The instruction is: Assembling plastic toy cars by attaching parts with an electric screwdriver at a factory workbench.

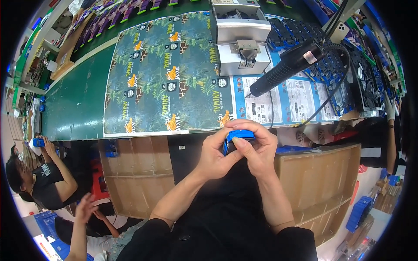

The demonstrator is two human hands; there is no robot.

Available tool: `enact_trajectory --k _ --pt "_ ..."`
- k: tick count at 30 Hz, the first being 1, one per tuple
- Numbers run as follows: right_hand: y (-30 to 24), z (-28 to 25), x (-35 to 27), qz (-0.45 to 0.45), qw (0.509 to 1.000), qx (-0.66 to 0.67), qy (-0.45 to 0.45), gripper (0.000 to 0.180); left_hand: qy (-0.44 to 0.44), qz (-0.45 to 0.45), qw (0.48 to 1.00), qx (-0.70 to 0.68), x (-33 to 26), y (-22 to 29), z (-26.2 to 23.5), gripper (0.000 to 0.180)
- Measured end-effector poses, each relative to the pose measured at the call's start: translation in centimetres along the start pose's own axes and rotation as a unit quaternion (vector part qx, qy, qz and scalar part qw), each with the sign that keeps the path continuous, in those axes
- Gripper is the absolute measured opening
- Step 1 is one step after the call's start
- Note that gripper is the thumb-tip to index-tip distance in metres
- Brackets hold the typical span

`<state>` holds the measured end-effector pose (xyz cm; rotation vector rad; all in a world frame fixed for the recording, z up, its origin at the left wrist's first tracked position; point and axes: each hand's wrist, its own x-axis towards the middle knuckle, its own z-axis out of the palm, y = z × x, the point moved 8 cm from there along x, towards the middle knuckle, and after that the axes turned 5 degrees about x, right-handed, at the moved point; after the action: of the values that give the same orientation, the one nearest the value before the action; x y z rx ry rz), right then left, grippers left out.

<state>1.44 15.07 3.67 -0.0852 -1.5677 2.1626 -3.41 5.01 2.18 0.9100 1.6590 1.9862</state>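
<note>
Both hands meet just below the near edge of the green work table (78, 108), over my lap. My left hand (215, 154) and my right hand (257, 150) together grip a small blue plastic part (238, 135); fingers wrap its top and sides, so most of it is hidden. A black electric screwdriver (285, 67) with a cable hangs tilted above the table to the right of my hands, untouched.
Large printed jungle-pattern sheets (165, 74) lie on the table, with a grey metal machine (241, 39) behind them. Trays of blue parts (300, 32) sit at the right. Cardboard boxes (322, 178) flank my knees. Other people work at the left (48, 174) and right (389, 130).
</note>
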Motion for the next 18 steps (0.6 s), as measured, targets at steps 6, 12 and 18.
enact_trajectory --k 6,12,18 --pt "0.6 -0.7 -0.3 -0.022 0.999 0.028 0.011 0.020 -0.038 -0.045 0.998 0.021 -0.1 -0.4 0.1 0.038" --pt "1.2 -1.1 1.0 0.046 0.995 0.048 0.076 0.017 -0.007 -0.074 0.993 -0.087 0.5 -1.0 0.0 0.041" --pt "-2.7 -5.6 2.8 -0.021 0.952 -0.247 0.178 0.014 0.002 -0.174 0.964 -0.203 2.1 -2.9 -0.8 0.035"
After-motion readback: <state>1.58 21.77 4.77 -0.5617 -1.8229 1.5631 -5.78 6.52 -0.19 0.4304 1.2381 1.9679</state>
